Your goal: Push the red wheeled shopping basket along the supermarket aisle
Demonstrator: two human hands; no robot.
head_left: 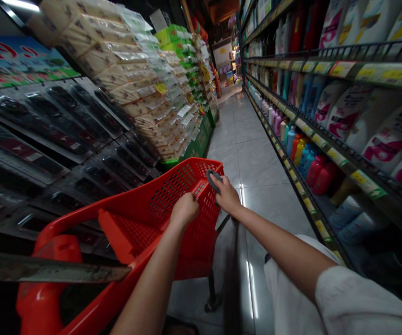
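Entry, head view only. Dim aisle; the edges of the frame are stretched and smeared.

Left hand: closed in a fist on the top rim of the red cart, at the corner nearest me. Its fingers are curled over the rim and pressed together. The tips go down behind the mesh wall, so I cannot see them.

Right hand: just beside the left and slightly further forward. It is wrapped round a grey handle that stands at the cart's rim. The fingers are bent round the handle with no gap showing. The palm hides the thumb and the lower part of the handle. I cannot tell how the handle joins the cart.

Cart position: on the tiled floor, left of the aisle's middle, close against the left display. Its basket is tilted across the frame. Inside I make out only the red moulded walls; the bottom is in shadow. One wheel shows beneath.

Hard to read:
- A dark flat bar crosses the lower left over the cart. I cannot identify it.
- The blister packs on the left are too dark and blurred to name.
- The pale packets above them carry no legible print.
- On the right shelves, white-and-pink pouches and red bottles are visible, with labels unreadable.
- A white sleeve is cut off at the lower right.
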